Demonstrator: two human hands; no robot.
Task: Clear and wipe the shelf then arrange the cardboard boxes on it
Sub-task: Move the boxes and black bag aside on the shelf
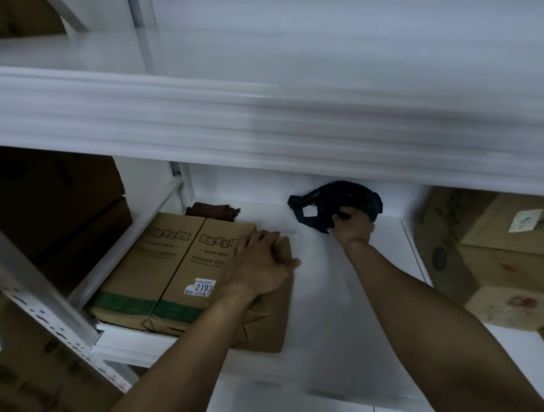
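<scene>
A white shelf (pixel 331 303) runs across the lower half of the head view. On its left part lie flat cardboard boxes (pixel 167 263) with green stripes and a white price sticker. My left hand (pixel 258 261) rests on the right edge of these boxes, fingers curled over the edge. Deep at the back of the shelf my right hand (pixel 353 224) grips a crumpled black cloth (pixel 337 199) against the shelf surface. A small brown cloth (pixel 212 209) lies behind the boxes.
A higher white shelf board (pixel 268 123) overhangs the space. Stacked cardboard boxes (pixel 498 255) stand on the right. Dark cardboard boxes (pixel 44 200) fill the neighbouring bay on the left, behind a perforated metal upright (pixel 39 294).
</scene>
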